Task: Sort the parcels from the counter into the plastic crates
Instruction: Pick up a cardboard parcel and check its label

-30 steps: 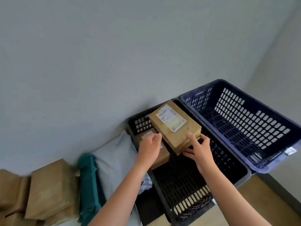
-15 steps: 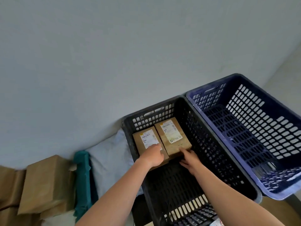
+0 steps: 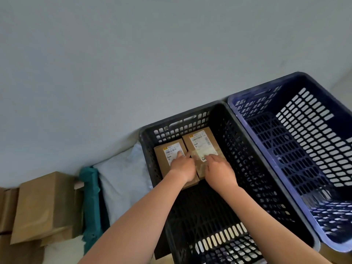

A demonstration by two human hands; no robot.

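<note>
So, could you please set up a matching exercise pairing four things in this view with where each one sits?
Things:
1. black plastic crate
2. blue plastic crate
3. two brown cardboard parcels with white labels
4. teal plastic item

Places:
A. against the black crate's far wall
B. far right, nothing visible inside
C. left of the pale grey bag
D. between the bag and the blue crate

Pairs: 1-D, 2-B, 3-A, 4-C
</note>
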